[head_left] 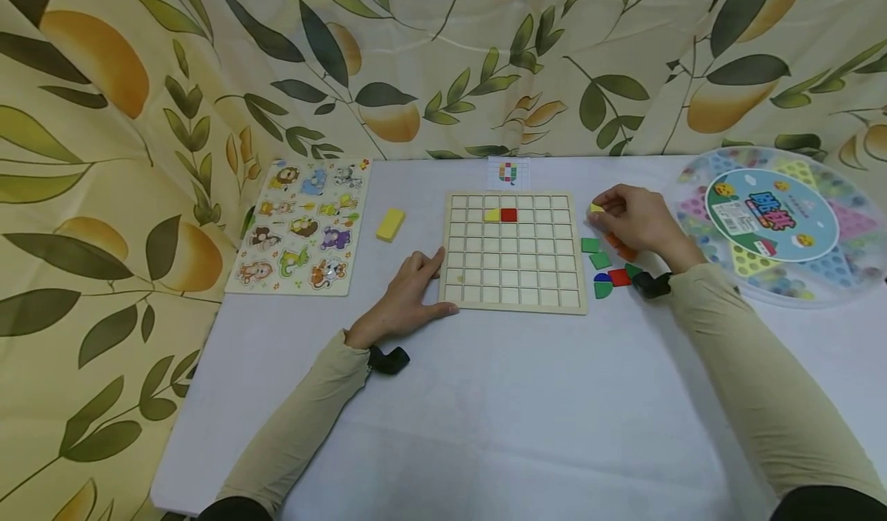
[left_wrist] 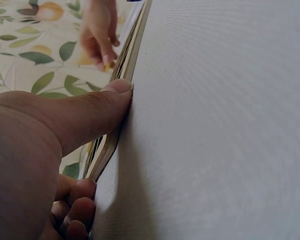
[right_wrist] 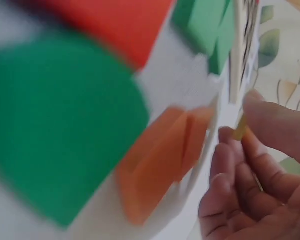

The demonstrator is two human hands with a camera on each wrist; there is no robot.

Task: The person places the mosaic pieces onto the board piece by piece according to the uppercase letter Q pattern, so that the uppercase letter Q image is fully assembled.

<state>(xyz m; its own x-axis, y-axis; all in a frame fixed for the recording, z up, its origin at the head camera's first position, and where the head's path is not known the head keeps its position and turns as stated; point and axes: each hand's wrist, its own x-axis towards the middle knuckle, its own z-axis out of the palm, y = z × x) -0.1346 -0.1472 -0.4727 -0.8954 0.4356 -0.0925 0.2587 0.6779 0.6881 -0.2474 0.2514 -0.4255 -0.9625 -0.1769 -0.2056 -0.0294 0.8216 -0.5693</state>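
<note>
My right hand pinches a small yellow piece between thumb and fingers, just right of the wooden grid board. On the board's upper rows, a yellow piece lies beside a red square. My left hand rests at the board's near left corner. Its thumb lies along the front edge, and its other fingers are at the left side. Below my right hand are green pieces, orange pieces, a red piece, a green rounded piece and a blue piece.
A small card with a colored pattern lies behind the board. To the left are a yellow block and an animal puzzle board. A large round clear case with a blue label stands at the right. Patterned cloth hangs behind the table.
</note>
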